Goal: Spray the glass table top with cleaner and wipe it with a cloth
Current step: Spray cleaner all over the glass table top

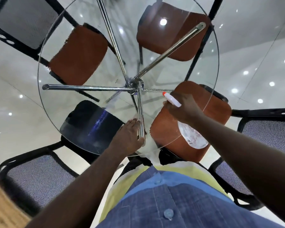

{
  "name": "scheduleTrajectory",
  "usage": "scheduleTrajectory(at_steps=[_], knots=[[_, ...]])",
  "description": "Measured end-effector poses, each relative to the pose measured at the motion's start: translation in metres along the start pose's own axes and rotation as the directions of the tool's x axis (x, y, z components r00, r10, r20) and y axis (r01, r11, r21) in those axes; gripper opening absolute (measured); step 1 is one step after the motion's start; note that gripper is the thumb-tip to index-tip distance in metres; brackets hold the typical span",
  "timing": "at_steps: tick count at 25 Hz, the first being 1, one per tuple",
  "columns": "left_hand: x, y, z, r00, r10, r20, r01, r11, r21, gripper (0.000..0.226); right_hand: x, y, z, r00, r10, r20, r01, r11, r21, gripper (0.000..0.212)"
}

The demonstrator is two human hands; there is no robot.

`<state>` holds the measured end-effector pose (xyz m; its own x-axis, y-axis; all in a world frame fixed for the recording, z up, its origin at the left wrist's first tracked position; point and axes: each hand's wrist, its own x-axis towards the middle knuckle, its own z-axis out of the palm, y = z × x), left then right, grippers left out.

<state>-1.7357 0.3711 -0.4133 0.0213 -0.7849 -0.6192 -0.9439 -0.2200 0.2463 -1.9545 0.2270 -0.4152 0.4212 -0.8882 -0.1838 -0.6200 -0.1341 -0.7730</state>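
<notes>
**Glass table cleaning – spray stage, no cloth in sight yet**

So the round glass table top [196,51] fills most of the head view, right in front of the person and close against their body at its near edge. You look straight through it to the chrome legs [89,87] crossing at a hub under the middle.

The right hand [183,107] is wrapped around the neck of a clear spray bottle [193,136], held above the near right part of the glass. Its white head and orange nozzle tip point in toward the centre. The left hand [127,137] lies flat and open, palm down on the glass near the front edge – holding nothing.

Progress-wise I'd call it early. There's a hazy streak on the glass just left of centre, which might be mist or just a reflection; I honestly can't tell. No wiping looks started, and I can't spot a cloth anywhere, so that whole half is left.

Around it: two chairs with rust-orange seats [77,56] on the far side, a third by the bottle and a black-seated chair [89,124] tucked under the near edge. Nothing sits on the glass, so only the resting left hand is in the spray's way.
</notes>
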Motion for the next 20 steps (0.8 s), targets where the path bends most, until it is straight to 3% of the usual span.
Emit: scheduleTrajectory(at_steps=[3, 6, 8, 14, 17, 20], knots=[[0.001, 0.002, 0.003, 1.000, 0.024, 0.003, -0.024, 1.000, -0.013, 0.079, -0.019, 0.015, -0.021, 0.992, 0.121, -0.038, -0.122, 0.992, -0.019, 0.024], [0.004, 0.008, 0.004, 0.998, 0.069, -0.014, -0.069, 0.997, -0.015, 0.077, -0.041, 0.033, -0.042, 0.930, 0.343, -0.135, -0.342, 0.939, 0.030, 0.033], [0.005, 0.011, 0.003, 0.994, 0.104, -0.010, -0.104, 0.995, -0.005, 0.078, -0.055, 0.038, -0.049, 0.895, 0.419, -0.149, -0.410, 0.908, 0.089, 0.022], [-0.001, 0.010, 0.006, 0.978, 0.207, -0.005, -0.207, 0.978, 0.022, 0.081, -0.096, 0.028, -0.028, 0.848, 0.494, -0.190, -0.463, 0.866, 0.189, 0.029], [-0.006, -0.004, 0.002, 0.965, 0.260, -0.034, -0.259, 0.965, 0.047, 0.081, -0.116, 0.014, -0.013, 0.818, 0.532, -0.216, -0.470, 0.837, 0.282, 0.016], [-0.019, -0.019, -0.005, 0.942, 0.332, -0.051, -0.329, 0.942, 0.061, 0.081, -0.142, -0.011, 0.003, 0.803, 0.530, -0.272, -0.456, 0.841, 0.292, 0.018]])
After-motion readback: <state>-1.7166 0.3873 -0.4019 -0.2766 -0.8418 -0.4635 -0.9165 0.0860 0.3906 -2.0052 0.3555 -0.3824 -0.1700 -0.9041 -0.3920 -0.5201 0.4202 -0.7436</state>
